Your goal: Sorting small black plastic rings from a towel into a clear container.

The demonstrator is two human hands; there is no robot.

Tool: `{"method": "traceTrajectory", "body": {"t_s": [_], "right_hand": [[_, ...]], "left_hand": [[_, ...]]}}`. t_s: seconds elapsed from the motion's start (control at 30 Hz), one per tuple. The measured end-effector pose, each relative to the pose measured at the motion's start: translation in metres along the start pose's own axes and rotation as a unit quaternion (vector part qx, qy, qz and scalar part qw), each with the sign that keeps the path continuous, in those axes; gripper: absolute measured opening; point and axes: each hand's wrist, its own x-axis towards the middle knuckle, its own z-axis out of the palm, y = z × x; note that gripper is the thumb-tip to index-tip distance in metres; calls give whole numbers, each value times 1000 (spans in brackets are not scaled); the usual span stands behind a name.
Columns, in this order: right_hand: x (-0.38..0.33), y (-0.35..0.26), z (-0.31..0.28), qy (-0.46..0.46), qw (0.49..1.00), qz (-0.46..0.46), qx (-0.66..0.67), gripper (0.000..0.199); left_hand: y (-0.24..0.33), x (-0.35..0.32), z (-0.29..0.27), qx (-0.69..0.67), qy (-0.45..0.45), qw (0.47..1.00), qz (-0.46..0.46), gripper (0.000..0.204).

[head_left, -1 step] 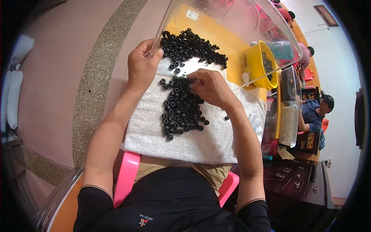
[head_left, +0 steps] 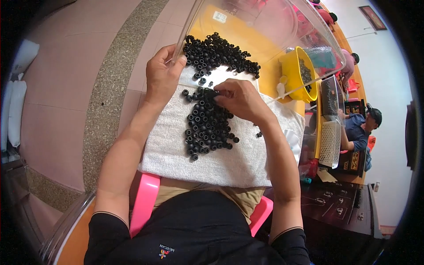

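My left hand (head_left: 162,76) grips the near left edge of a clear plastic box (head_left: 251,26), thumb inside and fingers outside. The box is tilted toward me, with a heap of small black hollow round parts (head_left: 216,53) inside. On the white towel (head_left: 168,145) over my lap lies a second pile of the black round parts (head_left: 205,128). At the far right side of this pile is my right hand (head_left: 240,98), its fingers bent and thumb drawn in among the parts. What lies between those fingertips is hidden.
Right of the box stands a yellow basket (head_left: 291,73) holding dark parts. Beyond are a white perforated basket (head_left: 330,143) and a person in blue (head_left: 358,130) at a long table. A couple of stray black parts (head_left: 259,134) lie by my right forearm. A pink stool (head_left: 145,198) is under me.
My right fingers have shifted very slightly at the pile's far edge. A small black part now shows just beyond it, near the box's edge. My left hand stays put.
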Motion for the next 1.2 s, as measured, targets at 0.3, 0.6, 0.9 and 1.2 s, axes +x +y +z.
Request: {"method": "traceTrajectory", "body": {"t_s": [0.3, 0.6, 0.9, 1.2], "right_hand": [[25, 13, -5, 49, 997, -20, 52, 29], [43, 7, 14, 127, 986, -95, -59, 22], [44, 5, 23, 124, 982, -107, -98, 20], [38, 8, 21, 107, 983, -106, -106, 18]], "left_hand": [[3, -1, 0, 1, 0, 1000, 3, 30], [4, -2, 0, -1, 7, 1000, -6, 30], [4, -1, 1, -6, 1, 1000, -6, 31], [5, -1, 1, -4, 2, 1000, -15, 30]]}}
